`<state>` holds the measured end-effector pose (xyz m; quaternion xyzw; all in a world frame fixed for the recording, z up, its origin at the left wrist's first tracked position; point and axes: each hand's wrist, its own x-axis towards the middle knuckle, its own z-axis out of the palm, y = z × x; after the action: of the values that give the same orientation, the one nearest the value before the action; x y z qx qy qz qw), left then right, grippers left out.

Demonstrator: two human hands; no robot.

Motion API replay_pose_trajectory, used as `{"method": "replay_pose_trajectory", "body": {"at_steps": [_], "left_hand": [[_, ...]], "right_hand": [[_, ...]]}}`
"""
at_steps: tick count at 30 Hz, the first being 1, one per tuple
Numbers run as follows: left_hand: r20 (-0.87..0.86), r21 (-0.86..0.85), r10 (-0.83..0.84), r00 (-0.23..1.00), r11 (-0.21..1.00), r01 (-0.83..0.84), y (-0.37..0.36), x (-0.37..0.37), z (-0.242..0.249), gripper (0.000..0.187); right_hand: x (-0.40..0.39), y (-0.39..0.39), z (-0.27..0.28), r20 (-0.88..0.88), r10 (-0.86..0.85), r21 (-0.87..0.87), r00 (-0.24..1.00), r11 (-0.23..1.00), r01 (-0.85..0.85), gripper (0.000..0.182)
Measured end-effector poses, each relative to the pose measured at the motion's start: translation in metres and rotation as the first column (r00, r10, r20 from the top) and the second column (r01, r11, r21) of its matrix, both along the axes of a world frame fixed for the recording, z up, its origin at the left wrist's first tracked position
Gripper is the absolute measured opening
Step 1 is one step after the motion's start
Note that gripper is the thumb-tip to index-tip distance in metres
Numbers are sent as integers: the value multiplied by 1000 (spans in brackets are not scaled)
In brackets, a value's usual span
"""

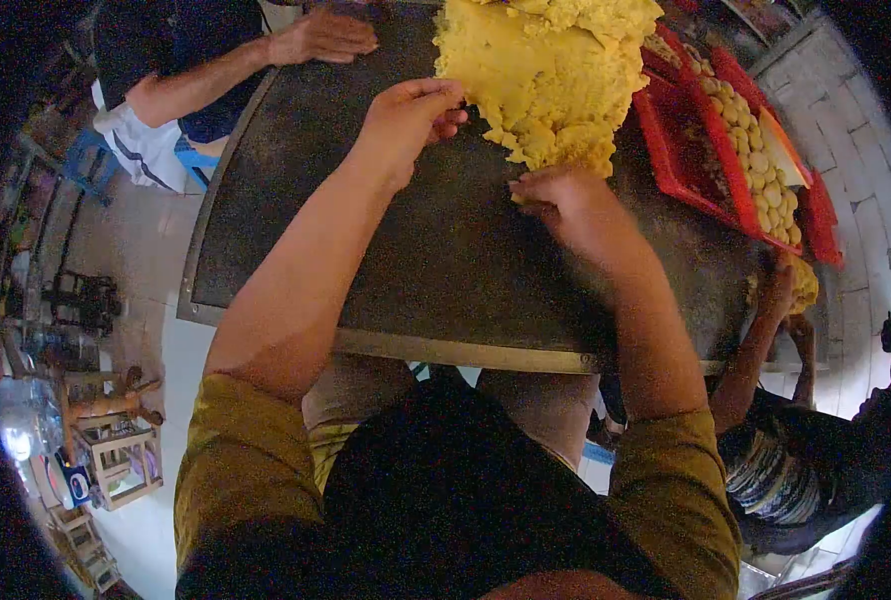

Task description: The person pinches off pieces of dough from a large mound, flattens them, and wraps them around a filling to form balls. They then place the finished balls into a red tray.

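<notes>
A large mass of soft yellow dough [546, 70] lies at the far side of the dark table [446, 270]. My left hand [416, 120] is at the dough's left edge, thumb and fingers pinched together; what they hold, if anything, is too small to make out. Just below the lower edge of the dough, my right hand [571, 200] is closed, slightly blurred, with a small yellowish bit of dough showing at its fingertips.
Red trays [706, 150] at the right hold several small pale-yellow balls [756, 160]. One person's hand [321, 38] hovers by the table's left side. At the lower right, another person's hands [786, 300] work a yellow lump [804, 285].
</notes>
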<state>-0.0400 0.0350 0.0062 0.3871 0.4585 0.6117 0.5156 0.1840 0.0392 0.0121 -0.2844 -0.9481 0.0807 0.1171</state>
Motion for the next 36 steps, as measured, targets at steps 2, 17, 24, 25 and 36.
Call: {"method": "replay_pose_trajectory", "body": {"at_steps": [2,17,24,25,36], "left_hand": [[-16,-5,10,1000,1000,-10,4,-2,-4,29],[-26,-34,38,999,999,-39,-1,2,-3,21],[-96,-6,60,994,998,-61,-3,2,0,28],[-92,-10,65,994,998,-66,-4,3,-1,28],[-71,23,57,996,998,-55,-2,1,-1,22]], "right_hand": [[0,1,-1,-37,27,-11,999,1000,-28,26],[-42,-23,-26,-296,207,131,933,976,-175,21],[-11,0,-9,-356,-249,-379,901,920,105,23],[-9,2,-15,-288,-126,-268,949,962,46,22],[-30,-50,12,-300,356,-355,885,820,-450,15]]}}
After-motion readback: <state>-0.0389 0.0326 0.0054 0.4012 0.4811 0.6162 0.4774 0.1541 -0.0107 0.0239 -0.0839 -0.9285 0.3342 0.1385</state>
